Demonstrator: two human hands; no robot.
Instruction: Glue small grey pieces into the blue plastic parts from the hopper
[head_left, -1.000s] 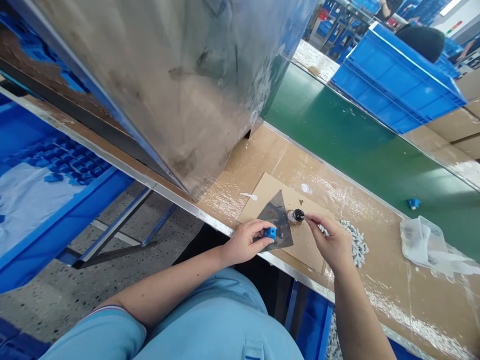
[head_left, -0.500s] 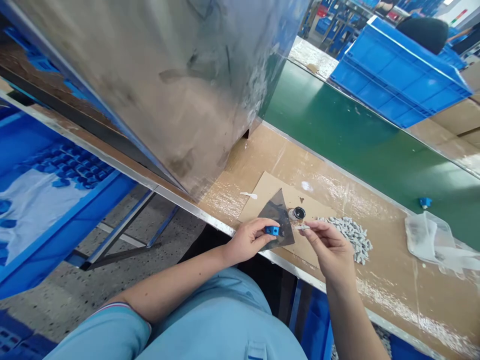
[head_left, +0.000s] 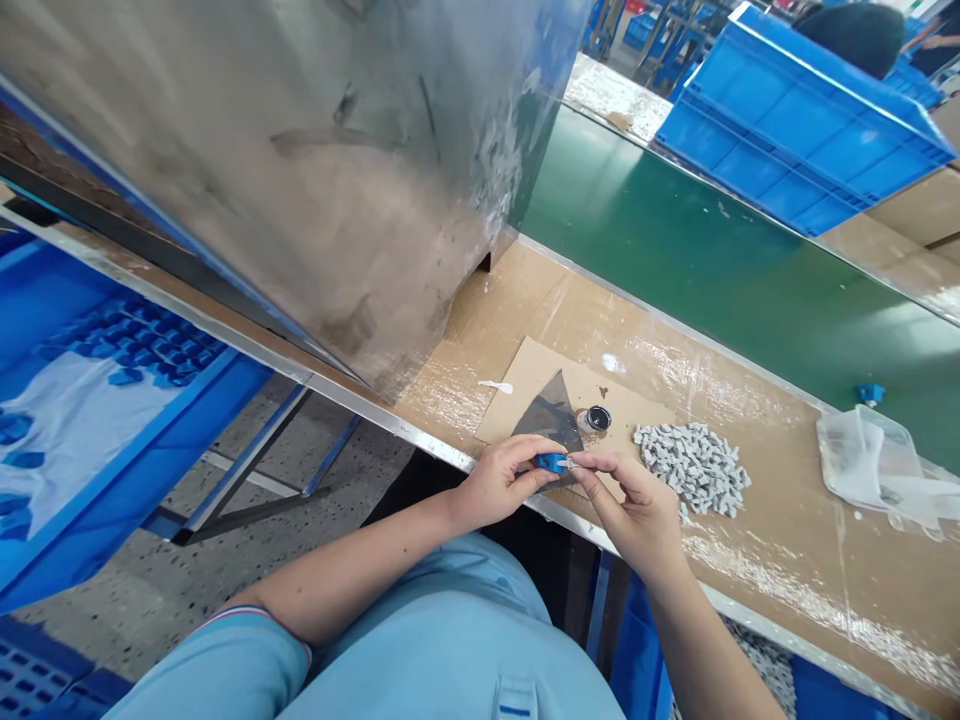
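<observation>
Left hand (head_left: 499,480) pinches small blue part (head_left: 551,462) over bench (head_left: 757,565) edge; right hand (head_left: 634,505) fingertips clamp tiny pale piece (head_left: 570,463) against its end. Dark triangular sheet (head_left: 551,412) beneath, small dark jar (head_left: 598,418) just beyond, grey pellet pile (head_left: 694,465) near right.

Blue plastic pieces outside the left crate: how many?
2. One blue piece pinched in the left hand; a second blue piece on the green belt by the clear bag. Others may be hidden.
</observation>
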